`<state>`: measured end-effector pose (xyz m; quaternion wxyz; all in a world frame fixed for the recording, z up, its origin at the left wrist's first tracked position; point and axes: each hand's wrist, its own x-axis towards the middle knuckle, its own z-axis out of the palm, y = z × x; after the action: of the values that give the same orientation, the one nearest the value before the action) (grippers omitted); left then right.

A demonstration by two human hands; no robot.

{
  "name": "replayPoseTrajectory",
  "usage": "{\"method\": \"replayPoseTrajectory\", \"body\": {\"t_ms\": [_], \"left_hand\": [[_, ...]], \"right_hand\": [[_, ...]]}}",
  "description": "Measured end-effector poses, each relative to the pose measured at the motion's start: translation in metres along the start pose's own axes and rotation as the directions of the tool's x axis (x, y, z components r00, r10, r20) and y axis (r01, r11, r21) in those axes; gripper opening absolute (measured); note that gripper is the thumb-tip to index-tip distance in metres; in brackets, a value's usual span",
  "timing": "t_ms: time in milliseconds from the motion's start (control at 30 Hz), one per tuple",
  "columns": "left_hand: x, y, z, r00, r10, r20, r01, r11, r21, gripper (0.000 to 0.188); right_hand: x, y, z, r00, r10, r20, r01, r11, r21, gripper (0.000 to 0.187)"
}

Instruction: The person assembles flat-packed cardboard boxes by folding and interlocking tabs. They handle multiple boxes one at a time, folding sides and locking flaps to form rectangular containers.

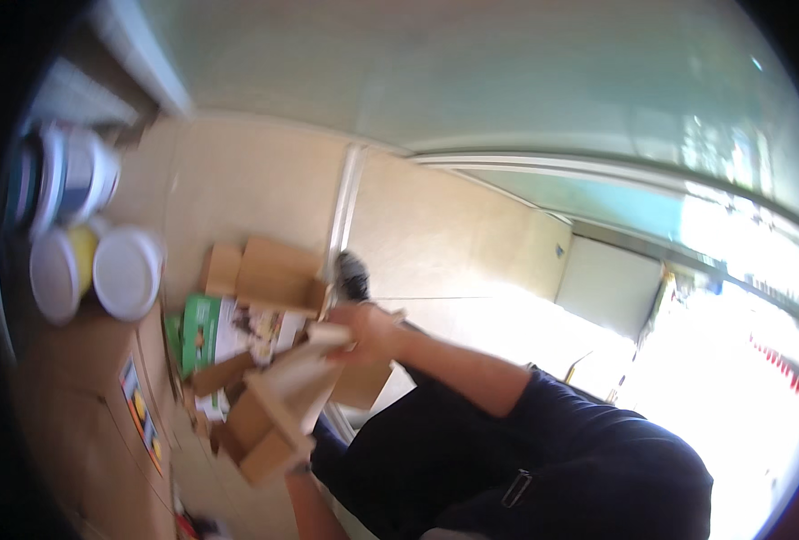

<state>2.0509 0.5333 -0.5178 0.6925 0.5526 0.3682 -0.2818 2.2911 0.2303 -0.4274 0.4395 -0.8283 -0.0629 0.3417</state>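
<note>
My right hand (369, 331) is closed on the upper edge of an opened brown cardboard box (293, 382), next to a pale folded flap. Motion smears its fingers a little. The box is tilted, with its flaps spread. My left forearm (314, 508) rises from the lower edge to the box's near end. The box hides my left hand, so its fingers do not show. Beyond it, another opened cardboard box (278, 274) lies on the floor. A green and white printed carton (228, 328) lies between the two boxes, partly covered.
White lidded buckets (127, 273) stand at the left beside a large brown cardboard surface (75, 396). A grey shoe (352, 275) is on the tiled floor (444, 225) just past my right hand. Pale green glossy panels (507, 81) run along the top. Bright light washes out the right side.
</note>
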Motion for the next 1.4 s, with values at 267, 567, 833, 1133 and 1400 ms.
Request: {"method": "replayPoseTrajectory", "body": {"t_ms": [267,567,833,1133,1400], "left_hand": [[-0.057,0.102,-0.017,0.994,0.104,0.029,-0.103,0.994,-0.037,0.059],[-0.045,0.263,0.059,0.926,-0.045,0.374,0.010,0.995,0.095,0.060],[-0.076,0.290,0.138,0.899,-0.046,0.435,-0.033,0.985,0.172,0.067],[-0.071,0.275,0.142,0.872,-0.054,0.487,-0.025,0.988,0.154,0.064],[-0.085,0.303,0.174,0.884,-0.053,0.464,-0.074,0.965,0.251,0.058]], "right_hand": [[-0.094,-0.069,-0.065,0.963,-0.086,-0.254,0.134,0.974,0.181,0.032],[-0.187,-0.117,-0.127,0.799,-0.063,-0.598,0.215,0.958,0.187,0.030],[-0.235,-0.102,-0.162,0.755,-0.054,-0.654,0.276,0.930,0.242,0.032],[-0.252,-0.095,-0.172,0.754,-0.024,-0.656,0.234,0.944,0.234,0.030],[-0.295,-0.146,-0.187,0.611,-0.140,-0.779,0.296,0.953,0.060,0.022]]}}
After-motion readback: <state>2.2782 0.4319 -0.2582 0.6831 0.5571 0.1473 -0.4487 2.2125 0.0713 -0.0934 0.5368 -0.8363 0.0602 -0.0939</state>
